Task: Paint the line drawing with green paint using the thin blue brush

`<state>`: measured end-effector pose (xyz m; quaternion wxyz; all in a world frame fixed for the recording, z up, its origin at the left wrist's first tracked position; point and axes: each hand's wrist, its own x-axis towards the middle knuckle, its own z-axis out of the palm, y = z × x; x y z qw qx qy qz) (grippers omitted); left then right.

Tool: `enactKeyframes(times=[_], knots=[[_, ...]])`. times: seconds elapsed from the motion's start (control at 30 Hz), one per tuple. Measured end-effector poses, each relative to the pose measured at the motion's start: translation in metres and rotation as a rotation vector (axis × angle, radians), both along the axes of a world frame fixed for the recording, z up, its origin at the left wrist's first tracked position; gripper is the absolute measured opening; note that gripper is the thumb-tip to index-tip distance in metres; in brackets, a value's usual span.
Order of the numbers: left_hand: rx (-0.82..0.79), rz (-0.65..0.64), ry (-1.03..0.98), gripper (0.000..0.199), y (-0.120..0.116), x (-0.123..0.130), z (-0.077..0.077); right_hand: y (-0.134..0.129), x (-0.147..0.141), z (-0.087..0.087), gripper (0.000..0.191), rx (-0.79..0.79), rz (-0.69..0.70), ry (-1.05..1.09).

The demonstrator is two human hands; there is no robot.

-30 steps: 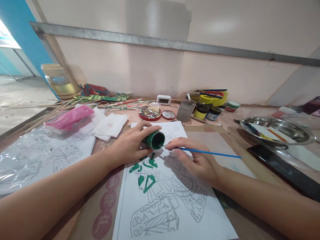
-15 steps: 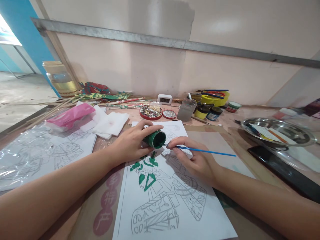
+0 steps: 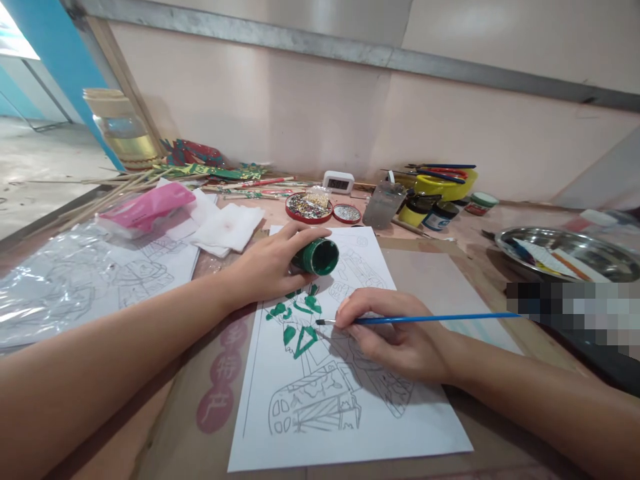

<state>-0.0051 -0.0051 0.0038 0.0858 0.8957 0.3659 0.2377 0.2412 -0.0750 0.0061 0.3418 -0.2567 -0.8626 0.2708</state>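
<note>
My left hand (image 3: 277, 263) is wrapped round a green paint jar (image 3: 324, 259), tilted so that its open mouth faces right. In my right hand (image 3: 395, 337) is a slim blue paintbrush (image 3: 430, 319), pinched near its metal collar. The brush's dark tip is over the drawing, close to the green-painted patches; whether it touches the paper I cannot tell. Under both hands lies the white sheet (image 3: 300, 445) with pencil line drawings, and green paint (image 3: 305, 341) fills a few shapes at its left middle. My right hand hides part of the drawing.
Red-rimmed dishes of beads (image 3: 309, 208), a small clock (image 3: 339, 182), a cloudy cup (image 3: 384, 204) and more paint jars (image 3: 441, 216) line the back. A metal bowl (image 3: 520, 235) stands right. White tissues (image 3: 230, 228) and a pink packet (image 3: 150, 210) lie left.
The brush has come out of the jar's mouth and down toward the green patches, with my right hand lower. My left hand still grips the jar. The view has tilted down slightly.
</note>
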Motion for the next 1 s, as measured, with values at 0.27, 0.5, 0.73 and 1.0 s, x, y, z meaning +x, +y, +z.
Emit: enactKeyframes(times=[0.27,0.5,0.73,1.0], knots=[[0.017,0.005,0.011,0.069,0.0012,-0.0005,-0.0015,0.0014,0.0018,-0.0041,0.018,-0.06,-0.054,-0.005],[0.024,0.004,0.011,0.068,0.001,0.0007,-0.0012,0.0016,0.0002,-0.0042,0.021,-0.037,-0.035,-0.031],[0.044,-0.002,0.009,0.066,0.0017,0.0011,-0.0007,0.0029,-0.0008,-0.0026,0.022,-0.017,-0.002,-0.07],[0.028,-0.002,0.014,0.067,0.0019,0.0008,-0.0005,0.0028,0.0012,-0.0026,0.019,-0.006,-0.004,-0.066]])
